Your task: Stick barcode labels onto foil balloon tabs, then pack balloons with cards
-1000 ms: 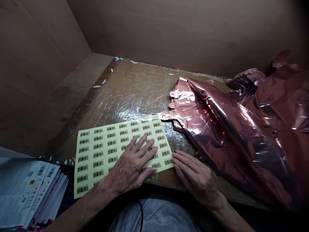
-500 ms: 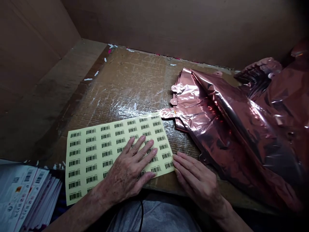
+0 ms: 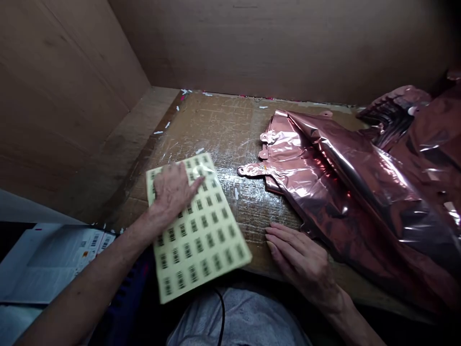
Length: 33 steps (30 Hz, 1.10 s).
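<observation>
My left hand (image 3: 172, 191) lies flat, fingers spread, pressing the far end of the pale yellow paper sheet of black barcode stickers (image 3: 201, 235); nothing is pinched. The sheet runs back from that palm towards me, its near end overhanging the taped brown cardboard worktop (image 3: 223, 129). I see no sticker peeled off, so labelling looks unstarted. My right hand (image 3: 302, 262) rests open just beside the sheet, touching the crinkled rose-gold foil balloons (image 3: 360, 192) heaped beyond it.
</observation>
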Available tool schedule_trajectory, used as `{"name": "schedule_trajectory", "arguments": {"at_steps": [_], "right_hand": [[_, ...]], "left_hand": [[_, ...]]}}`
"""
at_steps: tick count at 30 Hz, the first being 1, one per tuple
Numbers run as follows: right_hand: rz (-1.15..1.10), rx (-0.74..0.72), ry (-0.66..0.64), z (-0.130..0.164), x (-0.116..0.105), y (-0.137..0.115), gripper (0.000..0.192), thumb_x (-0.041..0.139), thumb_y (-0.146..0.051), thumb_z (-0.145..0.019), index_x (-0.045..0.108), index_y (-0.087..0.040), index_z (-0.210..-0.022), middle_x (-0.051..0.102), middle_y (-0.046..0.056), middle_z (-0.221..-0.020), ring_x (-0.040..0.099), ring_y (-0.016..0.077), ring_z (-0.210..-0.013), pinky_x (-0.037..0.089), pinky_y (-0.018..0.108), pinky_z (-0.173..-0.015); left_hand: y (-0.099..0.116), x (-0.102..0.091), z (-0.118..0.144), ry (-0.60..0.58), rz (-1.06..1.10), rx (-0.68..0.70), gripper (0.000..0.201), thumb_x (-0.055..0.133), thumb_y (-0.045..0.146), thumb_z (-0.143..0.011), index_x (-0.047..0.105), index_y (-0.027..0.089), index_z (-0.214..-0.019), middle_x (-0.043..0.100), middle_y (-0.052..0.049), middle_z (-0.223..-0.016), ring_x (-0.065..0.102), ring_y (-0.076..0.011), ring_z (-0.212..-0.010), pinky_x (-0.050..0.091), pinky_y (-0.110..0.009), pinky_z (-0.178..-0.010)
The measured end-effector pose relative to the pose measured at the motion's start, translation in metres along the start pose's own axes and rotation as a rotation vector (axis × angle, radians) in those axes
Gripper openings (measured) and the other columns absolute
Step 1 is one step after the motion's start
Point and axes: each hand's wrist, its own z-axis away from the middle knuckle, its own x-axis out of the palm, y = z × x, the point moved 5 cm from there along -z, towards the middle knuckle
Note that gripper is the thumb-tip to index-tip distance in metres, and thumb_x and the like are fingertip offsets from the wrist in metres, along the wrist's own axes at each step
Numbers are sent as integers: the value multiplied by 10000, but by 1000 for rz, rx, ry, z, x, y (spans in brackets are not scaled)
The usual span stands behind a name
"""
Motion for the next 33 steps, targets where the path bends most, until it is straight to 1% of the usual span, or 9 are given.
{"name": "schedule_trajectory", "arguments": {"at_steps": [2,3,5,8,9,15,22,28,33], "right_hand": [[-6,3,23,2,-2,0,153,635,-63,-897,696,-102,-1032,749,106,-1059,688,232,-1071,574,360,-913],[-11,4,38,3,-2,0,156,640,-61,-893,693,-108,-1032,751,102,-1052,691,227,-1060,573,358,-911],[-28,14,64,4,-4,0,164,643,-57,-889,685,-124,-1033,753,92,-1039,699,212,-1032,573,348,-905],[-39,61,75,6,-5,2,168,634,-52,-895,682,-140,-1030,753,77,-1028,704,190,-1003,570,331,-899],[-31,73,68,7,-5,2,167,632,-53,-898,683,-140,-1031,753,77,-1030,703,189,-1004,568,332,-901],[68,13,-26,-1,-4,2,183,619,-98,-920,695,-94,-1086,732,121,-1129,681,243,-1080,578,372,-908],[49,-113,-112,-17,-6,13,150,584,-140,-951,700,-100,-1036,744,96,-1076,691,232,-1024,600,369,-888],[101,123,-126,-32,-12,41,216,523,-157,-990,652,-104,-1155,700,124,-1128,689,178,-1003,594,283,-885],[97,194,-158,-57,-5,59,206,490,-215,-1009,670,-162,-1095,699,95,-1057,703,174,-905,612,290,-806]], "left_hand": [[-13,1,-2,-21,7,-148,745,344,671,-958,686,15,-1042,648,-263,-1047,624,-409,-967,526,-490,-743],[-14,0,0,-9,25,-136,750,348,678,-953,699,17,-1001,645,-266,-1053,625,-412,-973,526,-499,-753],[-4,-4,10,57,100,73,704,400,662,-947,684,42,-1118,605,-256,-1233,588,-410,-1118,513,-521,-874],[30,-2,46,130,243,573,608,480,558,-962,528,132,-1393,437,-166,-1512,398,-362,-1391,386,-531,-1109],[41,1,59,141,278,659,581,485,519,-971,503,149,-1418,418,-143,-1536,353,-349,-1428,347,-535,-1145],[72,1,85,201,365,436,554,526,476,-948,592,31,-1271,574,-243,-1345,509,-410,-1281,481,-554,-1007],[100,-10,72,213,519,828,434,550,352,-958,572,90,-1302,549,-154,-1414,421,-341,-1387,418,-490,-1125],[106,-1,84,317,487,686,457,535,387,-966,601,54,-1271,617,-190,-1317,546,-368,-1244,504,-511,-999],[110,-1,88,342,515,727,459,520,349,-969,595,-2,-1256,622,-201,-1301,542,-355,-1239,504,-472,-1013]]}}
